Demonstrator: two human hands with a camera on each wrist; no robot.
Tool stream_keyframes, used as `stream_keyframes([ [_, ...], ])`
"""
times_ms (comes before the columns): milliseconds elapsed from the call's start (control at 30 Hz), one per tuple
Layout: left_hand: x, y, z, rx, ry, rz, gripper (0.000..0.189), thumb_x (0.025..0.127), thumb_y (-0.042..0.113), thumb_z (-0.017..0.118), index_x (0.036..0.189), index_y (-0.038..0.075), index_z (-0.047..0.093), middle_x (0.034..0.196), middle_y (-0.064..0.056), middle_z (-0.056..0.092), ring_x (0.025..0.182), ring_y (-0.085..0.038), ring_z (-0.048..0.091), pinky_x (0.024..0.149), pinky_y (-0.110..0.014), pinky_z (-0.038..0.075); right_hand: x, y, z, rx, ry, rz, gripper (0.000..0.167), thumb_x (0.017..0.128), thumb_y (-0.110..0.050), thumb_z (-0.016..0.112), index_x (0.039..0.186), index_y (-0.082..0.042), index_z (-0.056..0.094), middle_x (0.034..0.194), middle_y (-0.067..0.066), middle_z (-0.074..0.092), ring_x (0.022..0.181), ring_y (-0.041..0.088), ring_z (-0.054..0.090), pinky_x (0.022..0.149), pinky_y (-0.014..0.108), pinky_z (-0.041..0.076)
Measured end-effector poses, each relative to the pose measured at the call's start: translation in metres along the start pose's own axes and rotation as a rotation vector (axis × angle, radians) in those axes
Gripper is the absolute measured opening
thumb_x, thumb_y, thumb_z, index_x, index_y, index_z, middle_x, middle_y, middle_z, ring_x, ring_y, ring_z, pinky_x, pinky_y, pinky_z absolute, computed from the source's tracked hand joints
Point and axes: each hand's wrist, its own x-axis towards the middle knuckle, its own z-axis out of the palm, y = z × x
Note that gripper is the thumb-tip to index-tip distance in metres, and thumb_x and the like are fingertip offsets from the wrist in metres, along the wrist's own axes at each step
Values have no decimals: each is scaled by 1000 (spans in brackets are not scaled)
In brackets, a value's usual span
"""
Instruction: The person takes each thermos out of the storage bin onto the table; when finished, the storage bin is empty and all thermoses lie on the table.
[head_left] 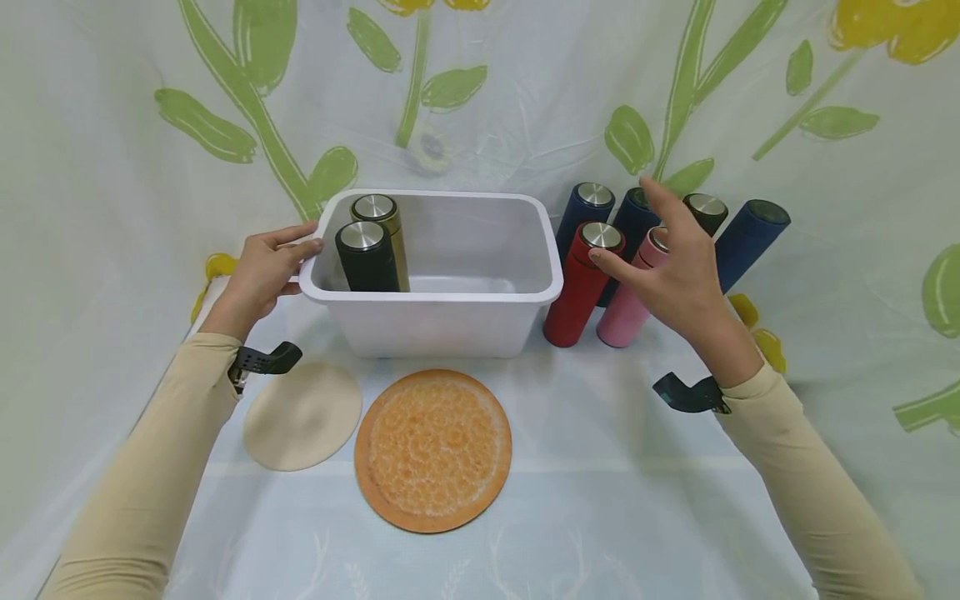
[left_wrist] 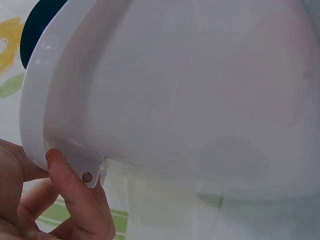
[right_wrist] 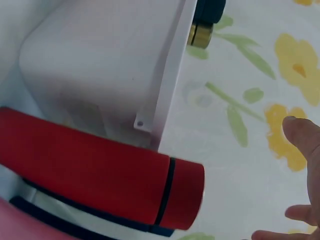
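Observation:
My left hand grips the left rim of the white plastic bin, thumb under the lip in the left wrist view. Inside the bin's left end stand a black thermos bottle and a gold one, both with shiny cap tops. My right hand hovers spread above the bottles right of the bin, its thumb tip overlapping the cap of the red thermos bottle. Beside it is a pink thermos bottle, partly hidden by the hand. In the right wrist view, nothing lies between the fingers.
Behind the red and pink bottles are two dark blue bottles, a black-capped bottle and a leaning blue bottle. In front of the bin lie a cream round mat and an orange-brown round mat. A flowered curtain hangs close behind.

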Motion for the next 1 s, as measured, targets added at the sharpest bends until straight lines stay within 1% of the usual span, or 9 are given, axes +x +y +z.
stream_keyframes([
  [100,0,1,1,1,-1,2,59,102,40,56,155,20,39,149,-20,45,105,-25,57,69,-21,55,0,-2,4,10,-7,-9,88,83,-28,84,156,-17,36,156,-1,40,139,20,41,105,51,43],
  [333,2,1,1,4,-2,3,59,102,41,56,155,21,40,150,-19,44,106,-24,57,70,-21,55,5,-8,10,53,12,-39,87,81,-25,85,154,-15,39,155,-2,41,138,15,43,105,45,43],
  [500,1,0,1,-5,-2,-6,59,102,40,56,155,21,39,151,-19,43,105,-23,56,69,-21,55,10,-18,18,84,-15,-84,87,81,-24,86,154,-13,40,153,0,44,135,14,45,104,45,45],
  [633,0,1,0,-12,-1,-9,59,102,40,56,155,21,39,152,-19,42,105,-22,55,69,-21,55,13,-25,28,98,-50,-109,86,81,-25,86,153,-11,41,152,4,45,134,20,46,102,48,46],
  [767,0,2,0,-11,-2,-6,58,102,40,56,155,21,39,152,-19,42,105,-22,55,69,-21,55,12,-31,41,113,-86,-131,86,80,-25,86,152,-9,42,152,7,45,135,23,47,101,48,47],
  [900,0,2,0,-10,-2,-3,59,102,40,56,155,20,40,152,-20,42,103,-21,56,69,-21,55,12,-36,57,143,-122,-189,86,79,-25,87,150,-5,43,148,10,48,133,22,48,98,46,49],
  [1000,-1,2,0,-8,-4,-3,58,102,39,56,155,20,39,151,-20,42,102,-21,56,68,-21,55,12,-40,70,151,-131,-236,85,79,-26,87,148,-3,45,145,11,51,129,23,50,96,43,51],
])
